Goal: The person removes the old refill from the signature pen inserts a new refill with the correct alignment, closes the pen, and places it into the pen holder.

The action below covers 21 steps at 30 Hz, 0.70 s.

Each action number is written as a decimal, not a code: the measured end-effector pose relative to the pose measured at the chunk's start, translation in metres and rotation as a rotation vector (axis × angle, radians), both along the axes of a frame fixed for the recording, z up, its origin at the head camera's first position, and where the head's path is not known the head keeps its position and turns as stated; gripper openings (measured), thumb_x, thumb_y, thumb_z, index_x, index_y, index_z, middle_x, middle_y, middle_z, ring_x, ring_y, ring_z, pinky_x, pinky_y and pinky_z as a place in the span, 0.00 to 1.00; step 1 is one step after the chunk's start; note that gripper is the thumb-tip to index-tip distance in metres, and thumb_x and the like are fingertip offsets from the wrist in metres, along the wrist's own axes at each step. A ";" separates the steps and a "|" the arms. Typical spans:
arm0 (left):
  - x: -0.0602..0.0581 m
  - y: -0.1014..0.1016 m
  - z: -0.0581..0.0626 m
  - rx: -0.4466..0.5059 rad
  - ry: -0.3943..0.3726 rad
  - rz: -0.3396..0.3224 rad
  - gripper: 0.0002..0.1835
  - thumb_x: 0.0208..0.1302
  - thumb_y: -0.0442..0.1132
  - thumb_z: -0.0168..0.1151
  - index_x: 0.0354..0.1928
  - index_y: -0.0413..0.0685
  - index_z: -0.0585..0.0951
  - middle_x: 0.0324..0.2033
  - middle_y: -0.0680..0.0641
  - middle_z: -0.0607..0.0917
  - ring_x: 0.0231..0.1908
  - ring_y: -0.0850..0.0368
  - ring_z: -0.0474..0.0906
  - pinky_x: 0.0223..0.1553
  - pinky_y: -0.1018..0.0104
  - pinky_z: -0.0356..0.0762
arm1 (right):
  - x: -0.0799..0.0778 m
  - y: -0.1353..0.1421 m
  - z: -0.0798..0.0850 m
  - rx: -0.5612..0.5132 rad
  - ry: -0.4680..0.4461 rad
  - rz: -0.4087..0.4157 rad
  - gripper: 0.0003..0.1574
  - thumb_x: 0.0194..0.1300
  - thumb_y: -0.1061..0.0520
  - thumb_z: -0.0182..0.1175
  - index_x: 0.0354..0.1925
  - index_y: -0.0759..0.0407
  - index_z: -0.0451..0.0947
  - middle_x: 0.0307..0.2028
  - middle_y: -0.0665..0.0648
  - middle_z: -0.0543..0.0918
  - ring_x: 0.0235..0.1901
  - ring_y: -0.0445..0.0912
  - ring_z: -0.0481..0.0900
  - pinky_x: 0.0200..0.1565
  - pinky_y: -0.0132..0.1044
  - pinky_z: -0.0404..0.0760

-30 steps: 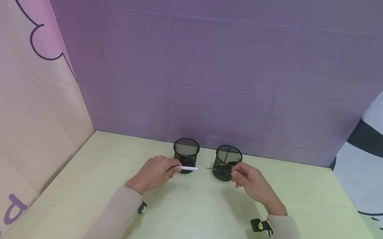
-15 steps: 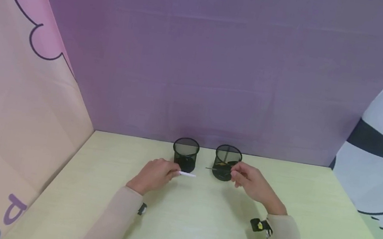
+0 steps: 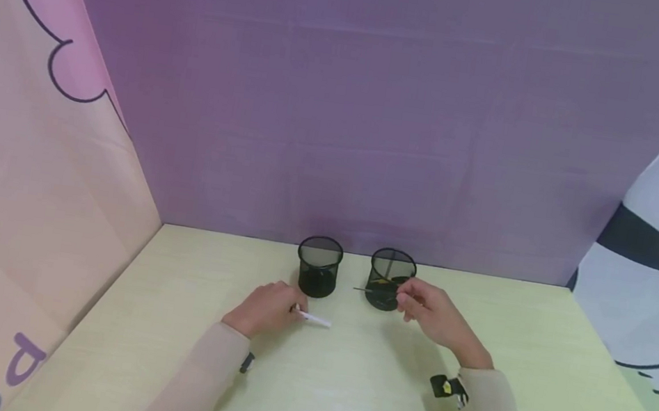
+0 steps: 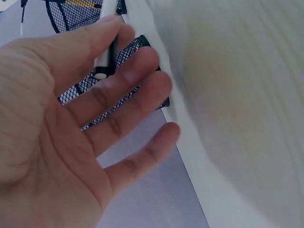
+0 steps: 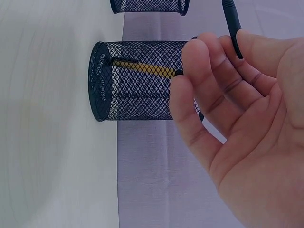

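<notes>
In the head view my left hand (image 3: 269,308) pinches a white marker (image 3: 316,319) that points right and slightly down above the table. The left wrist view shows the marker's black-and-white end (image 4: 105,64) between thumb and index finger, the other fingers loosely spread. My right hand (image 3: 437,313) pinches a thin black pen (image 5: 232,21) between thumb and fingertips. Its narrow tip points left, in front of the right mesh pen holder (image 3: 375,278). That holder has a yellow-and-black pen (image 5: 147,68) inside. The left mesh pen holder (image 3: 317,277) stands just beyond my left hand.
Both holders stand upright near the back of the pale table (image 3: 329,388), a small gap between them. Behind them rises a purple cloth backdrop (image 3: 346,131). Printed panels flank the table, with a panda (image 3: 658,294) on the right one.
My left hand has moved down and nearer in the head view, away from the left holder. The white marker has tilted tip downward. The right hand has stayed in place.
</notes>
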<state>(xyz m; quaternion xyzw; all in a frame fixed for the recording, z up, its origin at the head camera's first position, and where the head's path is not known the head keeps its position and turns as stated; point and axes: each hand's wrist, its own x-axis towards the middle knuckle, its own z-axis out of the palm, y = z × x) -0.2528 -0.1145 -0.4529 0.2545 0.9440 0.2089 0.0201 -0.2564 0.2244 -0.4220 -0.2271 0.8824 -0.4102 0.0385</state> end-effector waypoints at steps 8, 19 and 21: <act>0.002 0.000 -0.003 -0.023 -0.018 -0.022 0.02 0.62 0.38 0.73 0.36 0.52 0.90 0.37 0.52 0.90 0.33 0.59 0.79 0.40 0.58 0.79 | -0.001 -0.001 0.000 0.001 0.003 0.006 0.10 0.79 0.54 0.54 0.46 0.60 0.78 0.38 0.64 0.84 0.32 0.45 0.81 0.36 0.37 0.82; 0.000 0.000 -0.006 -0.033 -0.023 -0.021 0.02 0.60 0.39 0.75 0.33 0.53 0.88 0.29 0.55 0.87 0.30 0.61 0.77 0.37 0.61 0.77 | 0.001 -0.003 0.002 0.014 -0.004 0.004 0.11 0.80 0.54 0.53 0.46 0.60 0.77 0.38 0.65 0.84 0.32 0.46 0.81 0.37 0.41 0.83; 0.000 0.000 -0.007 -0.028 -0.022 -0.022 0.02 0.60 0.38 0.75 0.33 0.53 0.88 0.29 0.55 0.87 0.30 0.61 0.76 0.36 0.61 0.76 | 0.001 -0.003 0.001 0.016 -0.007 0.002 0.11 0.80 0.54 0.53 0.46 0.60 0.77 0.38 0.65 0.84 0.32 0.46 0.81 0.37 0.39 0.83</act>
